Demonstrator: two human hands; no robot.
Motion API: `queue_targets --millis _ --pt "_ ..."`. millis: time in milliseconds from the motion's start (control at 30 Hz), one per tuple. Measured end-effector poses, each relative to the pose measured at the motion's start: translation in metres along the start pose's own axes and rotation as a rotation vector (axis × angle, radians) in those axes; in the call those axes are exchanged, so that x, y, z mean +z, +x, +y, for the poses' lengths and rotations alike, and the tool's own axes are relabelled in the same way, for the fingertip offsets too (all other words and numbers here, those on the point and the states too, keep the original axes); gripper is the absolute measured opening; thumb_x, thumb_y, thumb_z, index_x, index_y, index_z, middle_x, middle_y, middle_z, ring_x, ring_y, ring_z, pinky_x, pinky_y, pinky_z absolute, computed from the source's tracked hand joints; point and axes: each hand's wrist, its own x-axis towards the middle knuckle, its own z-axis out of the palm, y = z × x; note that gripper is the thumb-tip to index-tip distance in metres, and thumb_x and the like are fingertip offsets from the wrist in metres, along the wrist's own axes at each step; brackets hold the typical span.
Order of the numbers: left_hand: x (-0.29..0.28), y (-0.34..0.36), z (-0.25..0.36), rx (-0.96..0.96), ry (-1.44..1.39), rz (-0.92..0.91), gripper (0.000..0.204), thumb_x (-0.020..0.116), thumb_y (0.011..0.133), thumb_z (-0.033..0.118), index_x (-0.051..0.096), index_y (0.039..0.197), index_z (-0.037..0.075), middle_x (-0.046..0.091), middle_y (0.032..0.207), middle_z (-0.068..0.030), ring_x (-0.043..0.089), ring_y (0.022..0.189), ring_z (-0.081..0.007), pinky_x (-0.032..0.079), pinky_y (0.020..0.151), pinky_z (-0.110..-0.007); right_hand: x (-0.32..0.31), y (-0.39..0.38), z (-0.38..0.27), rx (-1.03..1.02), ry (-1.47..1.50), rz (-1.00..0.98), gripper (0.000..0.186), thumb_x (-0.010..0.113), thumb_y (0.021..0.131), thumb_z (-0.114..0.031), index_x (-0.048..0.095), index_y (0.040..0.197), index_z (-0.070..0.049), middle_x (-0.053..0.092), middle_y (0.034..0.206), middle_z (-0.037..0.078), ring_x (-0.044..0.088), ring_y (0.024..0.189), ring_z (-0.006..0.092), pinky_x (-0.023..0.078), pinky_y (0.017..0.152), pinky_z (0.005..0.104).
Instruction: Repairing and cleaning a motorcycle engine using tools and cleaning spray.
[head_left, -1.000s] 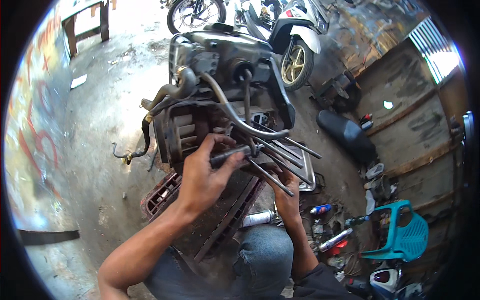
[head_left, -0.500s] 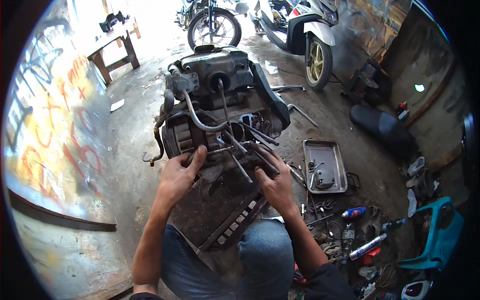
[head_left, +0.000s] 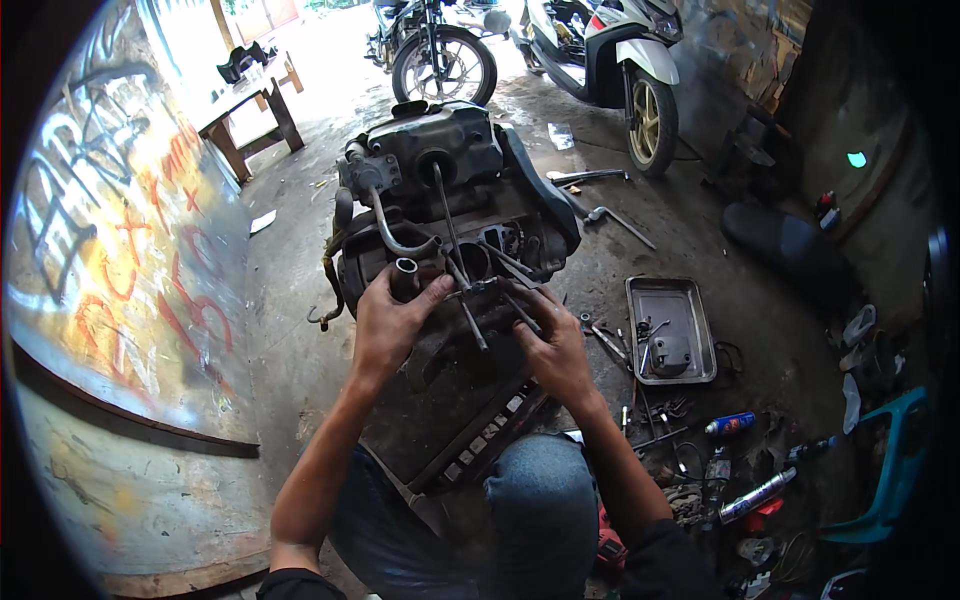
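A motorcycle engine (head_left: 430, 150) lies before me, with several long metal studs (head_left: 476, 325) standing out of its near face. My left hand (head_left: 385, 325) is closed on a short metal tube (head_left: 405, 266) with a bright ring-shaped end, at the engine's near left. My right hand (head_left: 555, 350) has its thumb and fingers closed about a dark stud (head_left: 524, 315) at the near right. Between my fingertips sits a small metal part (head_left: 484, 285), too small to make out. A curved metal pipe (head_left: 388, 225) runs along the engine's left side.
A metal tray (head_left: 714, 370) with parts lies at the right. Around it are scattered tools, a blue spray can (head_left: 730, 424), a silver can (head_left: 757, 497) and a black seat (head_left: 785, 250). Motorcycles (head_left: 650, 70) stand beyond the engine; a painted wall (head_left: 150, 270) rises at left.
My left hand has risen toward the engine, and the ring-ended tube now shows in it. My right hand stays by the studs. The whole view has shifted slightly.
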Motion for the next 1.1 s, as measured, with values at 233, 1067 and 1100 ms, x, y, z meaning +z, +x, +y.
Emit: queue_targets --millis 233,1067,1100 --pt "-0.009 0.003 0.008 0.061 0.083 -0.107 0.029 0.079 0.086 0.024 0.069 0.099 0.000 0.072 0.087 -0.0048 0.062 0.076 -0.0081 0.050 0.068 -0.027 -0.008 0.009 0.017 -0.036 -0.066 0.007 0.038 0.058 0.085 0.000 0.062 0.123 0.003 0.063 0.119 0.015 0.065 0.103 0.0240 0.050 0.091 0.0318" --pt "-0.030 -0.012 -0.031 0.122 -0.004 -0.107 0.019 0.075 0.089 0.014 0.059 0.085 0.004 0.056 0.074 0.0064 0.046 0.070 -0.0035 0.041 0.062 -0.025 0.006 0.138 -0.069 0.131 -0.653 -0.356 0.040 0.071 0.087 -0.038 0.075 0.105 -0.002 0.072 0.081 0.010 0.062 0.070 0.0128 0.050 0.068 0.0307" --pt "-0.027 -0.011 -0.030 0.116 -0.030 -0.106 0.020 0.074 0.090 0.015 0.058 0.083 0.005 0.054 0.074 0.0065 0.046 0.070 -0.0033 0.041 0.063 -0.025 0.001 0.136 -0.071 0.207 -0.425 -0.362 0.039 0.069 0.090 -0.037 0.075 0.104 -0.001 0.072 0.082 0.009 0.063 0.070 0.0117 0.050 0.067 0.0282"
